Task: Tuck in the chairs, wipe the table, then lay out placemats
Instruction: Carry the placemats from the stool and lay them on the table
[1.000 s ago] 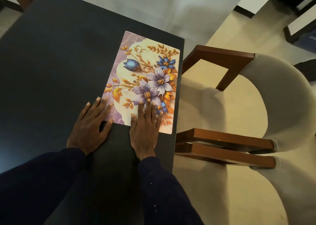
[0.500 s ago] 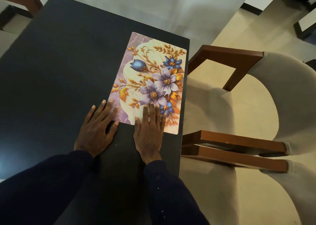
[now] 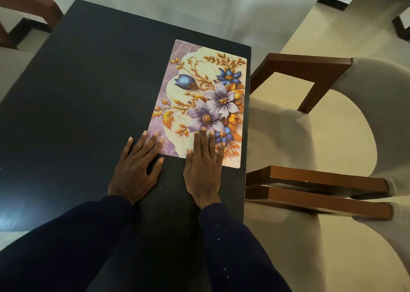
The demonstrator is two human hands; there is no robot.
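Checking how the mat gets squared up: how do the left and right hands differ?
The left hand has spread fingers, with only its tips on the placemat, at the near left corner. The right hand has its fingers together and reaches further onto the print. The left hand angles rightward; the right hand points straight ahead. Both lie flat, palms on the table.

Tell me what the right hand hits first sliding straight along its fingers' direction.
Way looks free: the right hand has its fingers flat on the placemat, and nothing stands on it up to the far edge of the table.
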